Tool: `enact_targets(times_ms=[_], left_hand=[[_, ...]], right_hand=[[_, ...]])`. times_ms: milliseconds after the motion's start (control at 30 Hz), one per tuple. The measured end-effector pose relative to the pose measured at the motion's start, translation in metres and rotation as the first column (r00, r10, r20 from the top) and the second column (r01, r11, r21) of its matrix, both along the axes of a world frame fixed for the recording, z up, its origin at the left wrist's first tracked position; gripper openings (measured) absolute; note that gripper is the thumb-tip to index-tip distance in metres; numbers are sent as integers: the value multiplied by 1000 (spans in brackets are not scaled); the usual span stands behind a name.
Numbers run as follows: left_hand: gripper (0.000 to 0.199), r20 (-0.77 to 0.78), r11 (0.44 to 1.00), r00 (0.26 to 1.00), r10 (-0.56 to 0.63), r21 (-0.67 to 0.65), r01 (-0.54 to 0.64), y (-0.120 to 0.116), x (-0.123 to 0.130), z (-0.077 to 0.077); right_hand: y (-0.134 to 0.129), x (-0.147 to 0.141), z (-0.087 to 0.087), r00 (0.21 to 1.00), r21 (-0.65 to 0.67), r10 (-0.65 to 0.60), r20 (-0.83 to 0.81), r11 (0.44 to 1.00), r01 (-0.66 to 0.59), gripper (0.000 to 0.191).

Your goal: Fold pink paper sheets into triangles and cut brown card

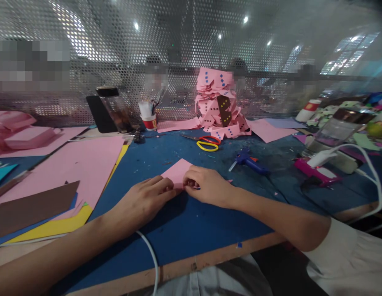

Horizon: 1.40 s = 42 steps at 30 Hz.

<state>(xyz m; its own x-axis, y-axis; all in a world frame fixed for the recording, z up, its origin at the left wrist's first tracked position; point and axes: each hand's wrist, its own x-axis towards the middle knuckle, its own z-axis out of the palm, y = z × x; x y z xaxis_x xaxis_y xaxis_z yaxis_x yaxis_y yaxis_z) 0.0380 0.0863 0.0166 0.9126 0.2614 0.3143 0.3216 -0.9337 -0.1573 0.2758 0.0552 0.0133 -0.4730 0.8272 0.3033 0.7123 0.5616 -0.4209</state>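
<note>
A piece of pink paper (175,172) lies on the blue table in front of me, one corner pointing away. My left hand (147,197) is closed on its near left edge, fingers curled and thumb along the edge. Close beside it, my right hand (206,185) pinches the near edge of the same paper, its fingertips almost meeting the left thumb. A small pink tip shows past the right wrist. Beyond the hands are scissors (208,143) with red and yellow handles and a blue glue gun (249,162).
A stack of folded pink pieces (217,107) with blue and yellow squares stands at the back. Coloured sheets (95,164) cover the left side. A glass jar (329,129), a magenta power strip (316,170) and white cables (368,160) sit at right. A paper cup (148,122) stands behind.
</note>
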Motion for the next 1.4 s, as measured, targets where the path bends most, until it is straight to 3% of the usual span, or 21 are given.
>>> enact_targets(times_ms=[500, 1400], left_hand=[[29, 42, 999, 999, 16, -37, -14, 0, -1, -1], [32, 75, 996, 997, 36, -90, -29, -1, 0, -2]], right_hand=[[-2, -1, 2, 995, -30, -94, 41, 995, 96, 8], [-5, 31, 22, 971, -117, -132, 200, 981, 157, 6]])
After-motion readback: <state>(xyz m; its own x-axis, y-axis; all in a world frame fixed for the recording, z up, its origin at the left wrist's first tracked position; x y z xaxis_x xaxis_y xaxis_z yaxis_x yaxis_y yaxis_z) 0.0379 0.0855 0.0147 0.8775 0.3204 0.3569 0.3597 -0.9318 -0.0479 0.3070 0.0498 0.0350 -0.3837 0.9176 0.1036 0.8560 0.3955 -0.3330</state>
